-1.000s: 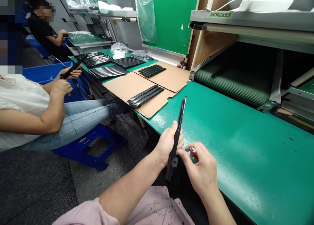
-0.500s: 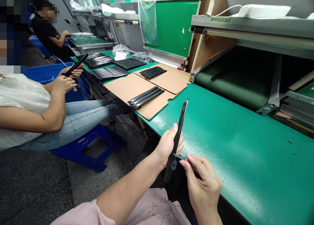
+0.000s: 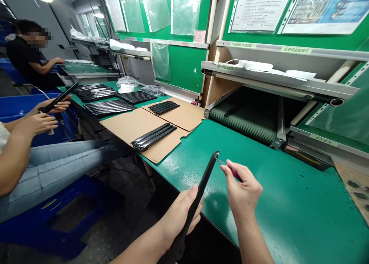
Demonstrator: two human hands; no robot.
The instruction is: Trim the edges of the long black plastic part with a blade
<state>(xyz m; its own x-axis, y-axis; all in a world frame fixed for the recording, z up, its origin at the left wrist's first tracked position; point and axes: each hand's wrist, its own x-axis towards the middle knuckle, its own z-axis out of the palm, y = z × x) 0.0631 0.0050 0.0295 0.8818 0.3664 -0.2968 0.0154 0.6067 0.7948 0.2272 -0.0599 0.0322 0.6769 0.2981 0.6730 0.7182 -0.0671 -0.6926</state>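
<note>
A person's left hand (image 3: 184, 214) wraps around a long glossy black plastic strip (image 3: 203, 189), which slants up over the near edge of the green-topped bench (image 3: 288, 202), its far tip out above the mat. The right hand (image 3: 240, 189) is narrowly closed, its thumb and fingers pinching a small pink-handled tool (image 3: 235, 174) whose thin metal tip sits just beside that far tip, apparently not touching it, though this is hard to tell from here. Farther along the bench, a tight group of similar strips (image 3: 152, 137) lies on a near cardboard sheet (image 3: 123, 129), and a smaller group (image 3: 163, 107) lies on a far cardboard sheet (image 3: 184, 116). Beyond them, longer rows of black strips (image 3: 108, 108) lie directly on the bench. From here, I cannot tell which strips have been worked on or which remain; only the one in hand is plainly being handled. The green mat stretches well to the right of the right hand, while the bench's near edge runs just below the left hand. At the left, a seated co-worker's hand (image 3: 54, 104) holds another black strip (image 3: 59, 98).
</note>
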